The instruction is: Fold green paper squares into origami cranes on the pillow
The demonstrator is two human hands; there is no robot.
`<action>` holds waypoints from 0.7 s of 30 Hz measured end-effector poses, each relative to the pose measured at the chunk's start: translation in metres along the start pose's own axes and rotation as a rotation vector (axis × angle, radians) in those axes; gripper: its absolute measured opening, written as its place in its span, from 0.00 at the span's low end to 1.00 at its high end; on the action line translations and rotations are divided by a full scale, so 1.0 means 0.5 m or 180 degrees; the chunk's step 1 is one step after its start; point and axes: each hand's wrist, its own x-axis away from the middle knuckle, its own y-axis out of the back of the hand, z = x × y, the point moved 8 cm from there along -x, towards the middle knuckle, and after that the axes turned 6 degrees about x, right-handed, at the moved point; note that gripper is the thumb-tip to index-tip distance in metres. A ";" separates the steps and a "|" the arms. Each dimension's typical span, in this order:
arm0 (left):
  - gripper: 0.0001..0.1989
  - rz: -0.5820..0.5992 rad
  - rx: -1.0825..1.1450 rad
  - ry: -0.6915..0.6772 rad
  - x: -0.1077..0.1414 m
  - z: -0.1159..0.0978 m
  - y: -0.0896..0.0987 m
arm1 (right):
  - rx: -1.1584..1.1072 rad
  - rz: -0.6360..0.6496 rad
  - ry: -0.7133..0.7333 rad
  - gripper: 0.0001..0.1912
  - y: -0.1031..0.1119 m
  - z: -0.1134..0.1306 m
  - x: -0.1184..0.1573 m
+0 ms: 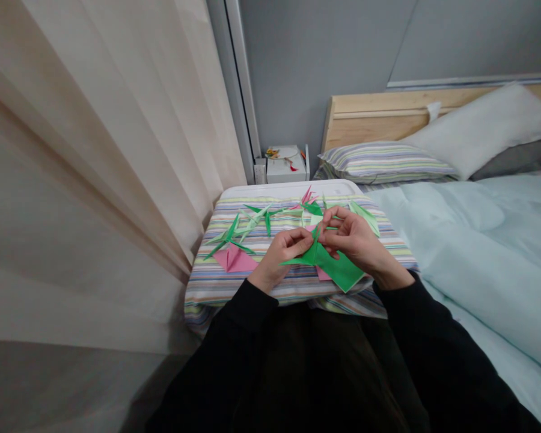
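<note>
Black knit sleeves (247, 313) lead to the left hand (282, 258) and right hand (349, 237), close together and pinching a green folded-paper piece (336, 270), its centre hidden by fingers, above striped fabric bedding (216, 294) bearing overlapped origami shapes (247, 225).

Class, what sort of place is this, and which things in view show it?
Most likely a bedroom: there is a wooden headboard, a striped pillow and a pale blue duvet.

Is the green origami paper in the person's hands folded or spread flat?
Folded: the green origami paper forms creased, pointed flaps, held between the left hand and right hand, not a flat sheet.
</note>
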 end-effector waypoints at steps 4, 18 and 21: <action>0.21 -0.0049 -0.0151 -0.0002 0.001 -0.001 0.001 | 0.0231 0.0046 0.0062 0.19 -0.003 0.012 0.000; 0.19 -0.0097 -0.0178 0.0093 -0.002 0.012 0.012 | 0.1515 0.0032 0.0333 0.05 0.010 0.061 0.006; 0.19 -0.0080 -0.0250 0.0092 -0.002 0.014 0.013 | 0.1818 0.0129 0.0386 0.03 0.011 0.065 0.005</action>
